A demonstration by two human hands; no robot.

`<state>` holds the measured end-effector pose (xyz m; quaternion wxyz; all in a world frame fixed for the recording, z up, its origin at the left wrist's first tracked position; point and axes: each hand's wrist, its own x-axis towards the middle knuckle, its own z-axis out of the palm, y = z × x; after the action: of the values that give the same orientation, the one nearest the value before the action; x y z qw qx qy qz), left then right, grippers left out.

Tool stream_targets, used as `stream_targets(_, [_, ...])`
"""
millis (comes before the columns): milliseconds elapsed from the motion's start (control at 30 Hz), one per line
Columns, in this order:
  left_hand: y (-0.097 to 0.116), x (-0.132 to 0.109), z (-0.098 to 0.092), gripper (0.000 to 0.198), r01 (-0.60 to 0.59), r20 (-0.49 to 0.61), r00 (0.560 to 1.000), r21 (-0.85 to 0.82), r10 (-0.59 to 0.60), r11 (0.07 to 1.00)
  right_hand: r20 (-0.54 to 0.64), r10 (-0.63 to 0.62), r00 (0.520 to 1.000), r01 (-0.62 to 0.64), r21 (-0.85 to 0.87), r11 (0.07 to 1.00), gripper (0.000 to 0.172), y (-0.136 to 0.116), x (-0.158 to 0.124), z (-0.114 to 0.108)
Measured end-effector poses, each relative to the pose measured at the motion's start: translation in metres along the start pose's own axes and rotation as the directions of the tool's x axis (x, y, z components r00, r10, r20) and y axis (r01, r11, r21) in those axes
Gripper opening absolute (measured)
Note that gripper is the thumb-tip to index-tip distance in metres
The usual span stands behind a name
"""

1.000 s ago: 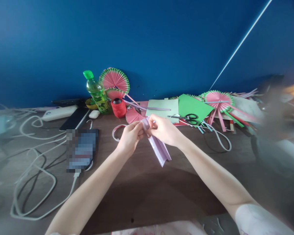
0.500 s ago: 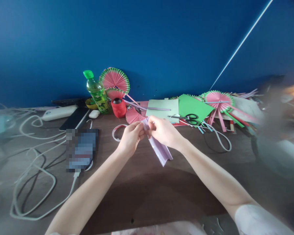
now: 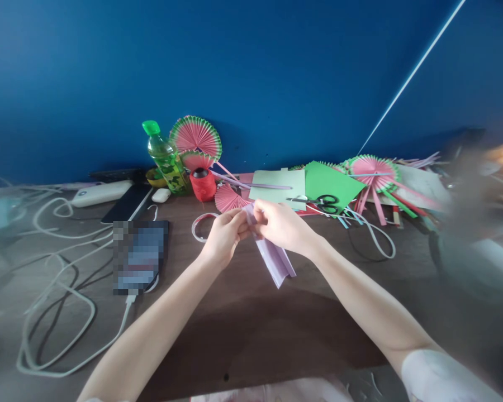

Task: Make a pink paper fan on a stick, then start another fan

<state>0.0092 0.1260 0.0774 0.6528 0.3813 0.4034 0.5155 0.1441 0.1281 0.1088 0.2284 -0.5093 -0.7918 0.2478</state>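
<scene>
A folded strip of light purple paper (image 3: 275,261) is held above the middle of the table, its lower end hanging toward me with lengthwise creases. My left hand (image 3: 225,235) pinches its upper left edge between thumb and fingers. Close beside it, my right hand (image 3: 281,224) grips the same paper near the top, fingers curled; part of the paper is hidden behind them. Just beyond the hands lies a pink pleated paper fan (image 3: 230,197). A roll of tape (image 3: 199,228) rests on the table to the left of my left hand.
Black scissors (image 3: 324,203) lie on green paper (image 3: 332,185), near a pale green sheet (image 3: 272,192). Pink-green fans (image 3: 374,170) stand further right. Left are a bottle (image 3: 164,159), a red container (image 3: 203,185), a phone (image 3: 141,257) and looping white cable (image 3: 93,312).
The lower end of the purple paper has tilted slightly and dropped a little. Both hands keep their hold in nearly the same place.
</scene>
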Motion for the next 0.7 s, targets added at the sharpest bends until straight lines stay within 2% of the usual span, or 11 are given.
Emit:
stream_targets(133, [0.001,0.000,-0.001,0.015,0.026,-0.001,1.000,0.008,-0.026,1.000,-0.010,0.028,1.000,-0.029,-0.122,0.992,0.014,0.000,0.000,-0.002])
stream_targets(300, [0.002,0.002,-0.005,0.015,0.022,0.051,0.998,-0.007,-0.021,1.000,-0.015,0.044,0.999,-0.046,-0.222,0.974,0.016,0.000,0.000,-0.002])
stream_targets(467, [0.002,0.006,-0.006,0.017,0.053,0.018,0.998,-0.013,-0.052,0.999,0.030,0.016,0.999,-0.008,-0.267,0.964,0.021,0.001,0.001,0.002])
stream_targets(600, [0.001,0.009,-0.007,0.015,0.059,0.015,0.998,-0.008,-0.059,0.998,0.021,0.025,0.999,-0.017,-0.297,0.955,0.020,0.000,0.001,0.004])
stream_targets(700, [-0.001,0.010,-0.010,0.015,0.026,0.037,0.999,0.027,-0.027,0.999,0.059,0.022,0.998,-0.009,-0.214,0.977,0.021,-0.003,-0.001,-0.001])
